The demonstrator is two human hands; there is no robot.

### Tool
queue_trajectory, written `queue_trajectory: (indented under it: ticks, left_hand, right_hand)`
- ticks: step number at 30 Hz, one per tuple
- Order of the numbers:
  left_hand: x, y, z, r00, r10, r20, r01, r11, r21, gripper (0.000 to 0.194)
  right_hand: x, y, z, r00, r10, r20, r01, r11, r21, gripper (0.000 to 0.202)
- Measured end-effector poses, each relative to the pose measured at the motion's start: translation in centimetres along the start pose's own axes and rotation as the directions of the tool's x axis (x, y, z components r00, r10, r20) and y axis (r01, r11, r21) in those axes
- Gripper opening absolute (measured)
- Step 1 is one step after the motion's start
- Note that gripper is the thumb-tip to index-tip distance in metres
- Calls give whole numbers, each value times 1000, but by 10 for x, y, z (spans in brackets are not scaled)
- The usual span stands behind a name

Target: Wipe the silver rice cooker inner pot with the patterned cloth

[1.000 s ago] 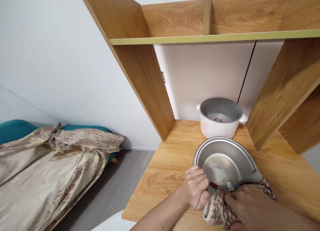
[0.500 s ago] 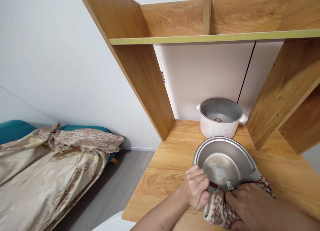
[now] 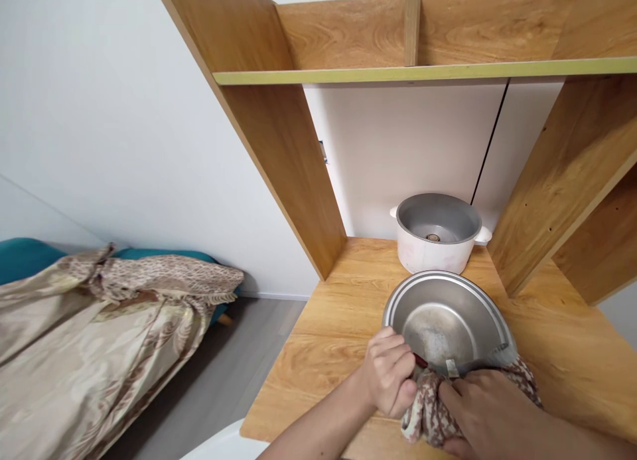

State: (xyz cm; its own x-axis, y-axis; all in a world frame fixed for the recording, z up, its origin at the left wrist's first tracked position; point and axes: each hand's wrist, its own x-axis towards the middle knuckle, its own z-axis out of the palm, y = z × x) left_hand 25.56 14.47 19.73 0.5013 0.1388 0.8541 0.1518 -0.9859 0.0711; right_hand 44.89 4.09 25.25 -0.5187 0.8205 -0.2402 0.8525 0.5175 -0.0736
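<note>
My left hand is closed around the dark red handle of a knife. Its grey blade stretches to the right over the near rim of a round metal pot. A brown-and-white patterned cloth is bunched against the blade, with my right hand gripping it from above. Part of the blade is hidden behind the cloth and fingers. The pot's stained inside bottom shows, and nothing lies in it.
Behind the pot stands a white rice cooker body with a grey inside. Wooden shelf panels rise around the wooden desk. To the left is a sofa draped with a beige cover. A white curved edge shows at the bottom.
My right hand and the cloth have slid slightly left along the blade, toward the handle. My left hand has stayed nearly still; the pot and cooker have not moved.
</note>
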Motion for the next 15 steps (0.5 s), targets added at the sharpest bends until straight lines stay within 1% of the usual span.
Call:
queue_trajectory:
  ticks: [2,3,5,7,11,13,15]
  left_hand:
    - [-1,0,0,1000,0,-3,0,1000,6,54]
    - [-1,0,1,1000,1,-6,-1,1000,8,55]
    - [-2,0,1,1000,1,-10,-1,1000,9,55]
    - [-2,0,1,1000,0,-9,0,1000,7,54]
    - [-1,0,1,1000,-1,-13,1,1000,0,53]
    - [-1,0,1,1000,2,-15,-2,1000,-3,53]
    - [-2,-1,1,1000,4,-18,-4,1000,-7,52]
  right_hand:
    - [-5,6,-15,994,31,107,-33,999,15,33]
    - [-8,8,-21,990,46,131,-51,998,36,30]
    - [-12,11,-28,987,65,145,-78,993,87,26]
    - [-15,14,-31,989,68,134,-84,990,118,26]
    - [-17,15,-26,996,39,85,-48,994,102,25]
    - [-14,14,-20,998,27,58,-30,998,60,24]
    - [-10,10,-11,999,13,38,-13,1000,-10,28]
